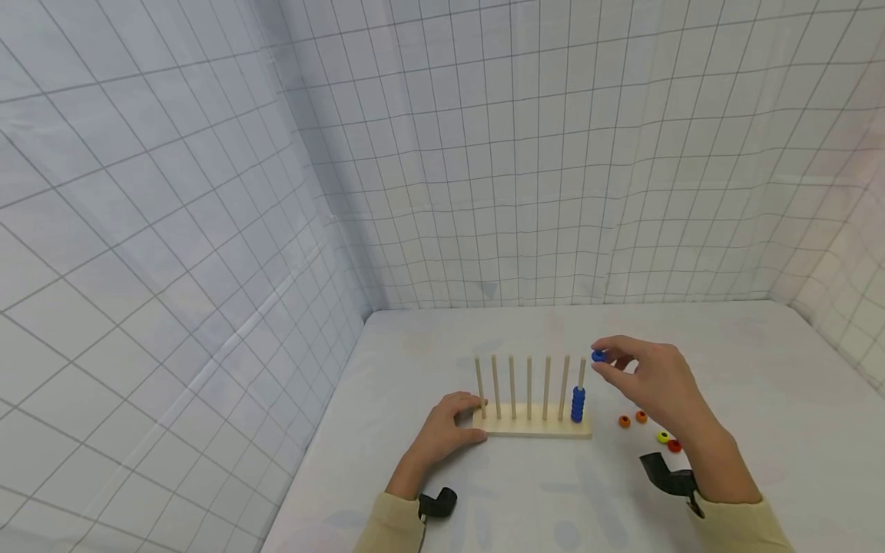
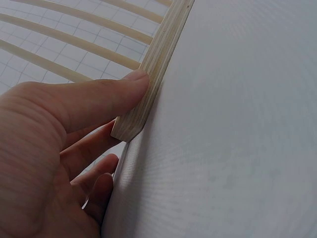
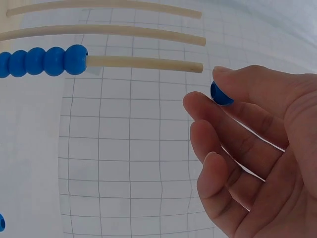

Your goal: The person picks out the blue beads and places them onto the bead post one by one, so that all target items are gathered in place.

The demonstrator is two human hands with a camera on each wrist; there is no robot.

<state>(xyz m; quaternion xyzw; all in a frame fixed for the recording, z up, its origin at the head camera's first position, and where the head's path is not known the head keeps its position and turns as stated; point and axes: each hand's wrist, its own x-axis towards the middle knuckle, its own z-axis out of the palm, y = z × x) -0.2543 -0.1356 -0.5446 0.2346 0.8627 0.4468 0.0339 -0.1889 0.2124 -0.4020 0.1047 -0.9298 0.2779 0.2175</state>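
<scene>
A pale wooden peg rack [image 1: 535, 432] stands on the table with several upright rods in a row. Several blue beads [image 1: 578, 405] are stacked on its rightmost rod, whose upper part is bare. My left hand [image 1: 442, 430] holds the rack's left end, the thumb on the front edge and fingers behind, as the left wrist view shows. Between thumb and index finger, my right hand [image 1: 657, 380] pinches a single blue bead [image 3: 221, 94]. That bead is beside the rightmost rod's tip [image 3: 198, 67], apart from it. The other right fingers are loosely bent.
Right of the rack lie two orange beads [image 1: 624, 422], a yellow bead [image 1: 664, 436] and a red bead [image 1: 674, 445], beneath the right forearm. Another blue bead [image 3: 2, 222] shows at the right wrist view's left edge. Grid-patterned sheets [image 1: 512, 153] hang around the white table [image 1: 415, 346].
</scene>
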